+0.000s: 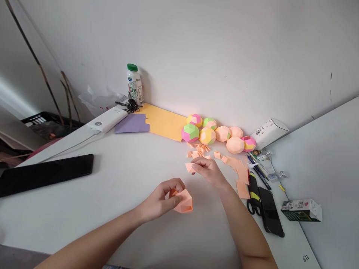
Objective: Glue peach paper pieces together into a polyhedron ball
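My left hand [164,198] is closed around a partly assembled peach paper shape [183,203], held just above the white table [117,186]. My right hand [209,170] pinches a small folded peach paper piece [190,167] at its fingertips. Several more folded peach pieces [200,149] lie scattered just beyond the right hand. Behind them sit several finished paper balls [207,135], some pink, green and yellow, some plain peach.
Flat peach sheets [242,179], scissors [254,198], pens and a black phone [270,211] lie at right, with a small carton [301,210]. A dark tablet [45,173] is at left. A power bank [108,120], keys, bottle [134,84], purple and yellow paper [164,121] stand near the wall.
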